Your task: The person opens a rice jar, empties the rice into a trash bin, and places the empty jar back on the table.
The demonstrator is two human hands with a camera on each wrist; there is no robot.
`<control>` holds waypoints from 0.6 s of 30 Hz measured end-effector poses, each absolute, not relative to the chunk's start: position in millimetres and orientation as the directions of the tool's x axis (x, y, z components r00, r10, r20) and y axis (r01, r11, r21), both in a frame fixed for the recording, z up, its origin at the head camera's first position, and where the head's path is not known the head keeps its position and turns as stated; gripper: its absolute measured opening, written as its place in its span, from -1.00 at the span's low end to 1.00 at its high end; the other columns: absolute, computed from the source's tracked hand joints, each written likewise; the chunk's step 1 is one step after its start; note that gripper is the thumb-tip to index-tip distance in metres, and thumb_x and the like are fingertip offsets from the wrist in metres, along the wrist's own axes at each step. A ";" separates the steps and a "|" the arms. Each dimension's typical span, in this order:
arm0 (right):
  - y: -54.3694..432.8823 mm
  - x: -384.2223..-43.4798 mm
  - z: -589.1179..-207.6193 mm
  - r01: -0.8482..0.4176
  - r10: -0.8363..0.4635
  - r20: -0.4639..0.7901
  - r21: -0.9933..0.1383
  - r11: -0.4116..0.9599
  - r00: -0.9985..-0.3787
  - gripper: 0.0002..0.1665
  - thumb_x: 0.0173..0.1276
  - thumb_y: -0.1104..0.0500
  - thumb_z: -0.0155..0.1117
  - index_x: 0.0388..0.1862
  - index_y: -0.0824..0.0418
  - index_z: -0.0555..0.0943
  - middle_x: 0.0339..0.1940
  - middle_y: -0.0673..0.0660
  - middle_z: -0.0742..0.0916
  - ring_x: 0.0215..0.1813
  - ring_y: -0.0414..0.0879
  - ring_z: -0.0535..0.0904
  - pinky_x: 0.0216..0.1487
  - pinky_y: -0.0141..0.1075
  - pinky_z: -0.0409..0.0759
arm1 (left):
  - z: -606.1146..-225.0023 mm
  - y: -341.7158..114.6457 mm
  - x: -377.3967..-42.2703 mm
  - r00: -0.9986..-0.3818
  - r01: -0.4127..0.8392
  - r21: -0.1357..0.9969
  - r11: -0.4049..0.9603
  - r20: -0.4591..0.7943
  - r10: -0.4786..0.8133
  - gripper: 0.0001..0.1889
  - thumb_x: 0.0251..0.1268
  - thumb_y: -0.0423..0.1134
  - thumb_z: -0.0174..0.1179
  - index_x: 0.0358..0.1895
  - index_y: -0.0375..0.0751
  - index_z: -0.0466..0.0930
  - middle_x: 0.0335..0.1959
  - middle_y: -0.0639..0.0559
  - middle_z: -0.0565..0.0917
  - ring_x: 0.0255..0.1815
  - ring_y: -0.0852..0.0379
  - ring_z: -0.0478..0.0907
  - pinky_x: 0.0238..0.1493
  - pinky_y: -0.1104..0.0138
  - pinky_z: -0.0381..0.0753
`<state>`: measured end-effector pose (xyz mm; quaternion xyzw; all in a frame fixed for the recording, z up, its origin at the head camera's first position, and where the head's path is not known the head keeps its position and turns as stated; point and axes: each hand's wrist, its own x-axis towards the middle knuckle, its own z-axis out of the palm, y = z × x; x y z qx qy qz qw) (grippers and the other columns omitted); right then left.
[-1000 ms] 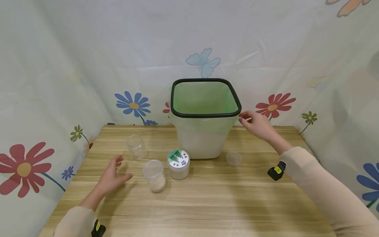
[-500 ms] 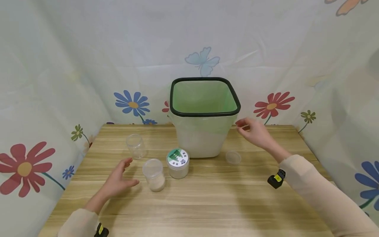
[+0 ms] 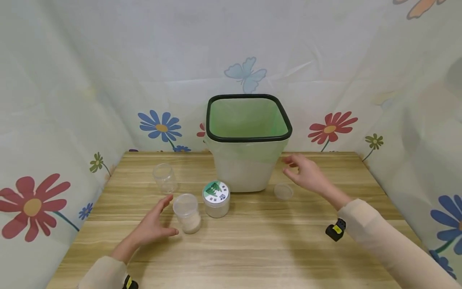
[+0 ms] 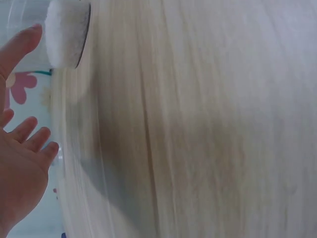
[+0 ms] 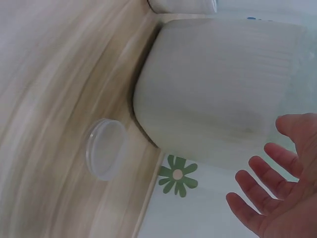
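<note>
So the clear jar with white stuff in the bottom (image 3: 189, 218) is standing on the near left part of the table, and the left hand (image 3: 153, 226) is right up beside it on its left. Thumb and fingers are spread wide with a big gap between them, and they don't have hold of anything; the thumb overlaps the jar in the left wrist view, but I can't tell if it's actually touching. Just right of that jar and a bit farther back there's a jar with a green and white label on top (image 3: 216, 198), and off to the far left there's another clear jar (image 3: 165, 179). Over on the right, a round see-through lid (image 3: 283, 192) lies flat near the base of the bin. The right hand (image 3: 304, 173) is up above and just right of it, fingers loosely bent, thumb held apart, gripping nothing. The bin itself (image 3: 245, 170) stands at the far middle, whitish walls, black rim, green liner. All of it's on a wood-grain table (image 3: 252, 249), with a flowery cloth (image 3: 173, 52) hanging behind and at both sides.
</note>
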<state>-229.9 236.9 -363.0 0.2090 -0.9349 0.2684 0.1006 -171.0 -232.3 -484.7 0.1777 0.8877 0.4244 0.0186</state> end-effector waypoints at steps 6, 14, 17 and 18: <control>233.5 -223.8 -374.9 -0.477 -0.357 0.330 -0.443 0.759 -0.874 -0.64 0.22 0.22 0.23 -0.02 0.35 0.53 -0.05 0.31 0.62 -0.08 0.19 0.59 -0.12 0.04 0.57 | -491.2 -222.2 -170.7 -0.928 0.316 0.782 0.537 0.138 0.346 0.17 -0.33 -0.15 0.54 0.42 -0.21 -0.05 0.36 -0.20 0.23 0.37 -0.17 0.15 0.31 -0.09 0.13; 227.3 -217.4 -387.3 -0.497 -0.374 0.341 -0.435 0.751 -0.862 -0.62 0.19 0.20 0.27 -0.02 0.32 0.55 -0.08 0.25 0.63 -0.09 0.14 0.59 -0.14 -0.01 0.59 | -493.6 -208.9 -167.3 -0.939 0.280 0.829 0.483 0.130 0.320 0.07 -0.37 -0.16 0.55 0.35 -0.10 0.10 0.21 -0.07 0.41 0.26 -0.15 0.30 0.26 -0.13 0.19; 223.1 -215.7 -392.3 -0.537 -0.407 0.362 -0.421 0.731 -0.839 -0.61 0.16 0.24 0.29 -0.02 0.34 0.55 -0.09 0.26 0.64 -0.10 0.14 0.60 -0.13 -0.02 0.59 | -495.0 -204.7 -166.9 -0.937 0.280 0.839 0.466 0.132 0.324 0.06 -0.38 -0.16 0.55 0.34 -0.07 0.11 0.19 -0.04 0.42 0.24 -0.13 0.33 0.25 -0.13 0.21; 221.7 -214.9 -393.9 -0.550 -0.419 0.368 -0.417 0.723 -0.830 -0.61 0.16 0.25 0.29 -0.02 0.35 0.55 -0.09 0.26 0.64 -0.11 0.15 0.59 -0.12 -0.03 0.59 | -495.3 -203.3 -166.7 -0.937 0.278 0.843 0.461 0.131 0.325 0.06 -0.38 -0.17 0.55 0.34 -0.06 0.11 0.19 -0.04 0.43 0.23 -0.13 0.34 0.25 -0.13 0.21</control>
